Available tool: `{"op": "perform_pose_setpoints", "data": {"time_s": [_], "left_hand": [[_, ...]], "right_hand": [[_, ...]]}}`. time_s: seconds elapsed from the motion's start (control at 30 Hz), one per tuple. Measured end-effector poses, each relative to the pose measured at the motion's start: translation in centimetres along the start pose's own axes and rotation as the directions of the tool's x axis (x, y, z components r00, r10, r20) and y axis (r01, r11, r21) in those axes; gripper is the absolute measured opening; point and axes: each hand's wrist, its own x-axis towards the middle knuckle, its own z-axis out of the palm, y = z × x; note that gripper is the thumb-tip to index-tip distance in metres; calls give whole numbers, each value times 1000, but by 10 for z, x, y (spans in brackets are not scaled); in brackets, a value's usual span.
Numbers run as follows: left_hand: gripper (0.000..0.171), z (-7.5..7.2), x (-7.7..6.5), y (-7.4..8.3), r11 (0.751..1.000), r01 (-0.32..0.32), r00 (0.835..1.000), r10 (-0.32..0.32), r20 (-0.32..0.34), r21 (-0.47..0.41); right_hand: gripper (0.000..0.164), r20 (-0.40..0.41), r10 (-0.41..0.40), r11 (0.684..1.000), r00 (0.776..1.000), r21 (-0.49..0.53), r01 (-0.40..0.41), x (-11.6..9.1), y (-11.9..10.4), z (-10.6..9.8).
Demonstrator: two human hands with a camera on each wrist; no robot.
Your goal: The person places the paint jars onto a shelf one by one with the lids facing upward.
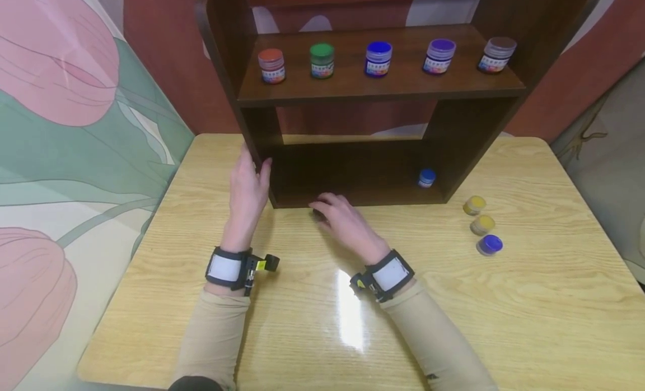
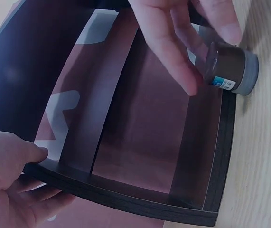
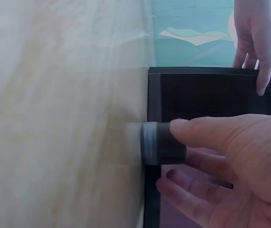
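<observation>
My left hand (image 1: 247, 184) grips the left side panel of a dark brown wooden shelf (image 1: 380, 97), thumb on the inner side and fingers on the outer. At the front edge of the bottom board, my right hand (image 1: 347, 220) pinches a dark brown paint jar (image 2: 229, 69) between thumb and fingers. The head view mostly hides this jar; in the right wrist view its ribbed grey end (image 3: 149, 143) faces the tabletop. A blue paint jar (image 1: 426, 178) stands at the right of the bottom board.
On the upper board stand red (image 1: 272, 66), green (image 1: 322, 60), blue (image 1: 378, 59), purple (image 1: 439, 56) and brown (image 1: 497, 55) jars. Two yellow jars (image 1: 482, 224) and a blue-purple one (image 1: 489, 245) sit on the wooden table (image 1: 549, 279), right of the shelf.
</observation>
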Motion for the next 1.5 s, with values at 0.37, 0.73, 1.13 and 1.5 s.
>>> {"op": "perform_pose_setpoints", "data": {"time_s": [0.37, 0.73, 1.13, 1.5], "left_hand": [[45, 0, 0, 0, 1000, 4, 1000, -4, 2, -5], [45, 0, 0, 0, 1000, 4, 1000, -4, 3, 1], [44, 1, 0, -1, 1000, -11, 1000, 11, -8, -2], [44, 0, 0, 0, 1000, -6, 1000, 6, -6, -13]], "right_hand": [[32, -48, -74, 997, 996, 33, 76, -1, 4, 5], [32, -32, 47, 981, 998, 192, -40, -3, 10, -7], [48, 51, 65, 979, 997, 188, -74, -5, 9, -11], [37, 35, 108, 979, 993, 169, -113, -4, 10, -12]]}}
